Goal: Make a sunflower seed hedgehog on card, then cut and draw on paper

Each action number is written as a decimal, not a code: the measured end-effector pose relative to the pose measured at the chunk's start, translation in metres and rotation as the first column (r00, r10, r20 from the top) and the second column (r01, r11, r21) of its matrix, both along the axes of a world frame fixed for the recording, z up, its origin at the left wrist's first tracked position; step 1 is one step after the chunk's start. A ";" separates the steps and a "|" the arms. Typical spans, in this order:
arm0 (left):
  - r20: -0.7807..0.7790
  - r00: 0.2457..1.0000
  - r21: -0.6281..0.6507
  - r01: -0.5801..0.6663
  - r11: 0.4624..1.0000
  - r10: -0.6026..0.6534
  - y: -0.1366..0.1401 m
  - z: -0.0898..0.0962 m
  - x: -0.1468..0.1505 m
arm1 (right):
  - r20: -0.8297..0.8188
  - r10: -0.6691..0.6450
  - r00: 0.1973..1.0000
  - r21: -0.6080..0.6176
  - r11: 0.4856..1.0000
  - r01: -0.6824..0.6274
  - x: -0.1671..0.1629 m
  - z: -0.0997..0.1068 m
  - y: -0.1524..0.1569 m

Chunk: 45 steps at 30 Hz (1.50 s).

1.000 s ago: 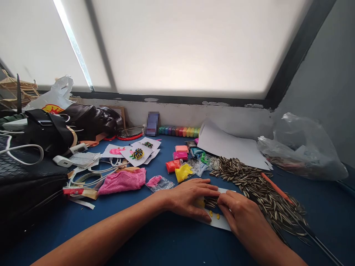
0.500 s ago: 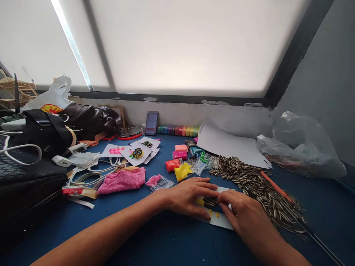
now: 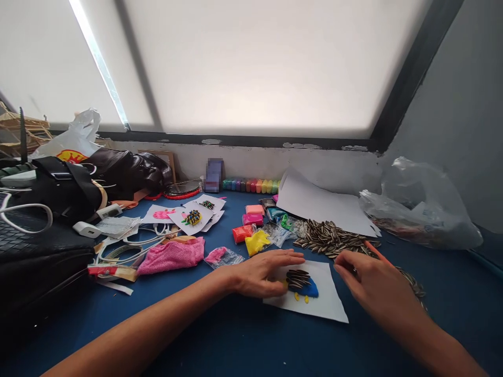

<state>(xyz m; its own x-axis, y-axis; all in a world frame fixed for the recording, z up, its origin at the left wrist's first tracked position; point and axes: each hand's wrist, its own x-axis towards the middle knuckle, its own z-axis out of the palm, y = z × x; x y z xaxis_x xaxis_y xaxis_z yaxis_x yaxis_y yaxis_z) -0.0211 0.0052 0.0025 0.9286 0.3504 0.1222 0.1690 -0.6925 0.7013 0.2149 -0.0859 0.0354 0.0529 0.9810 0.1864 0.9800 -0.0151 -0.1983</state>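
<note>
My left hand (image 3: pixel 267 273) lies over the left part of a white paper (image 3: pixel 328 306), its fingers stretched out. On that paper is a flat piece of blue clay (image 3: pixel 312 288) with a cluster of striped sunflower seeds (image 3: pixel 297 279) set in it. Two small yellow clay bits (image 3: pixel 302 298) sit just below; more yellow clay is partly hidden by my left hand. To the right of the paper, my right hand (image 3: pixel 371 283) has thumb and fingers bent together at the near edge of a sunflower seed pile (image 3: pixel 330 238). What its fingertips hold, if anything, is hidden.
An orange-handled tool (image 3: pixel 379 254) lies across the seeds. Clay packs, including a yellow one (image 3: pixel 257 242), stand beyond my left hand. A pink cloth (image 3: pixel 173 255), cables and bags lie left. A plastic bag (image 3: pixel 428 214) and white sheets (image 3: pixel 322 204) are at the back right.
My right hand has left the seeds on the blue clay and moved right to the loose pile, uncovering the paper's right side. My left hand stays on the paper, shifted slightly left.
</note>
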 end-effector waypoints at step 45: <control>-0.034 0.965 0.632 -0.180 0.754 0.259 0.028 -0.023 0.047 | -0.346 0.147 0.926 -0.146 0.967 -0.209 -0.022 -0.002 -0.013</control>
